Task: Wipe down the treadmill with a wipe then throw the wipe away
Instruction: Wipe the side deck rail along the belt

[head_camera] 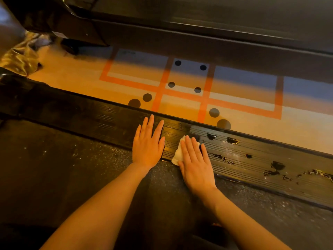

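Ribbed black treadmill side rail (252, 159), white wipe (177, 154) lying on it, worn patches toward the right

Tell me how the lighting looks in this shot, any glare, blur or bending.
Head view: warm orange light tints the floor and both hands; glare streaks the ribbed side rail beside the right hand pressing the wipe; the left hand lies flat and sharp; the upper corners go dark and soft; the wide lens bows the rail's straight edges.

Right hand (195, 162) flat on white wipe (177, 154), ribbed treadmill side rail (252, 156); left hand (147, 141) flat beside; rail surface apparently flaking.
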`<move>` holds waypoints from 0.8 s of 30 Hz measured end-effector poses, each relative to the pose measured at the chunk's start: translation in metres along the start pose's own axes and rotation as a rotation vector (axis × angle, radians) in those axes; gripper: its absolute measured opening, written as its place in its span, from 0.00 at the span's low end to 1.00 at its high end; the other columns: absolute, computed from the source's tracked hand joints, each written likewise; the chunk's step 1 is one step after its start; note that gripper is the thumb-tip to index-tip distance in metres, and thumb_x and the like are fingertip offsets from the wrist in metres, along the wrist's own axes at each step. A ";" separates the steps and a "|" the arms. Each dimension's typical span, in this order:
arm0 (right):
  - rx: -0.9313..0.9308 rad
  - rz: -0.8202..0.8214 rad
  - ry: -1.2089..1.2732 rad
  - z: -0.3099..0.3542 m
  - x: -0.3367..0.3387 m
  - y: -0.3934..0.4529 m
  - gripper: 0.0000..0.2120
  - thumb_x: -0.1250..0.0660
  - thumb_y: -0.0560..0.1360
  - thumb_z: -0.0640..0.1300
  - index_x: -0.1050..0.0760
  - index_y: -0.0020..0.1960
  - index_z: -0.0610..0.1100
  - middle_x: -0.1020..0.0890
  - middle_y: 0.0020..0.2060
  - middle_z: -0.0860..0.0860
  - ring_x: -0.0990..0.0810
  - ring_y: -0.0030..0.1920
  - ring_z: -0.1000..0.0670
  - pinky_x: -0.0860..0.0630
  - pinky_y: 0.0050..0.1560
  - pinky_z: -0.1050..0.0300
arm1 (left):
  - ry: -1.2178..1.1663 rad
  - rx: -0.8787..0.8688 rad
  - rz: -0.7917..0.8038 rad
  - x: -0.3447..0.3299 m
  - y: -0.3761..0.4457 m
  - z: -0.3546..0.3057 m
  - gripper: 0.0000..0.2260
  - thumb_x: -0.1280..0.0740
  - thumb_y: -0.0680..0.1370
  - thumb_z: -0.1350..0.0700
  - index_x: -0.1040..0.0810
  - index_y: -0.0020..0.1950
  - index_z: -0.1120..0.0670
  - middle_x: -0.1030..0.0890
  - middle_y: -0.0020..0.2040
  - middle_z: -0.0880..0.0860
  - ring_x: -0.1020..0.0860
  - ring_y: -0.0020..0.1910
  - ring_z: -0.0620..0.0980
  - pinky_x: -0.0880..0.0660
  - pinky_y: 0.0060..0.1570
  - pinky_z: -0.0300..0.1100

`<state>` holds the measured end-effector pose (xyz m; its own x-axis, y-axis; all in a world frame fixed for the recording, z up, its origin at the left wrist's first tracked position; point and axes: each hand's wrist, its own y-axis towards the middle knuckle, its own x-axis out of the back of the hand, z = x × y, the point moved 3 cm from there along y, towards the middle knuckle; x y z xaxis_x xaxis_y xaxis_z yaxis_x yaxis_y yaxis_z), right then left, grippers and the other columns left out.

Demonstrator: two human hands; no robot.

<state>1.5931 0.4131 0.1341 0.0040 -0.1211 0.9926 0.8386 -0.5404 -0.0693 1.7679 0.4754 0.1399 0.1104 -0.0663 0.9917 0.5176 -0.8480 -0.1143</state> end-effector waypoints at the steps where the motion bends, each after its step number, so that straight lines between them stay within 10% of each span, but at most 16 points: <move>1: -0.003 0.007 -0.016 0.002 0.001 0.000 0.30 0.51 0.82 0.53 0.43 0.79 0.38 0.42 0.78 0.41 0.48 0.79 0.41 0.56 0.77 0.44 | -0.003 -0.002 0.001 0.000 0.000 0.000 0.26 0.54 0.83 0.45 0.41 0.80 0.52 0.43 0.80 0.60 0.44 0.79 0.59 0.41 0.75 0.56; 24: 0.023 0.091 -0.020 -0.022 0.011 0.030 0.33 0.61 0.82 0.59 0.51 0.79 0.37 0.50 0.79 0.40 0.53 0.79 0.40 0.58 0.79 0.45 | 0.009 0.015 -0.037 -0.004 -0.001 -0.001 0.26 0.52 0.82 0.45 0.49 0.80 0.50 0.46 0.81 0.58 0.49 0.80 0.57 0.44 0.77 0.56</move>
<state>1.6063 0.3771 0.1412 0.0914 -0.1520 0.9841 0.8463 -0.5090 -0.1572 1.7659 0.4756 0.1362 0.0834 -0.0400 0.9957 0.5341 -0.8418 -0.0785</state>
